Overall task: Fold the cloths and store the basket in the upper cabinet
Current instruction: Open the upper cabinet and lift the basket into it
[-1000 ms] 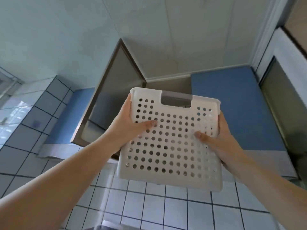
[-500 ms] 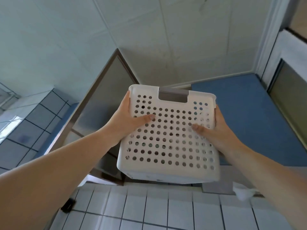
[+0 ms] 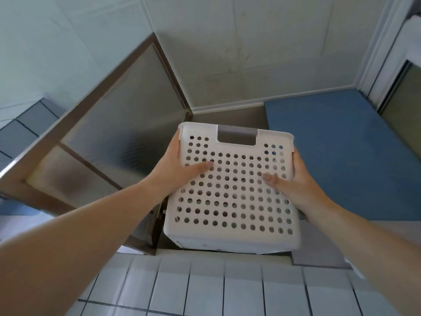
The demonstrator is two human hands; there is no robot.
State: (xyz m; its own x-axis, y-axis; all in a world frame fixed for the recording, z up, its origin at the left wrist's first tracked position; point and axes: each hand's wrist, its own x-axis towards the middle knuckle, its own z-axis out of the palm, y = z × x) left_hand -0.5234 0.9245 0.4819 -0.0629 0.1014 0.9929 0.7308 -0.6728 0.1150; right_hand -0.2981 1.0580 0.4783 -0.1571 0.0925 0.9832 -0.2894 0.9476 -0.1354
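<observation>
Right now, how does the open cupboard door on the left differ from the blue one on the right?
The open door has a brown frame around frosted, see-through panels; the blue door is a solid, plain colour. The open door swings out toward the camera, left of the white basket; the blue door lies flat, closed, behind the right hand. Both belong to the upper cabinet just under the ceiling.

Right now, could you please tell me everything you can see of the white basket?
The white basket looks like rigid plastic, its near wall pierced with rows of round holes, with a grey handle over a cut-out at the top rim. It is held raised in front of the open upper cabinet, beside the swung-out cabinet door. The left hand and right hand grip its sides, thumbs on the perforated face.
</observation>
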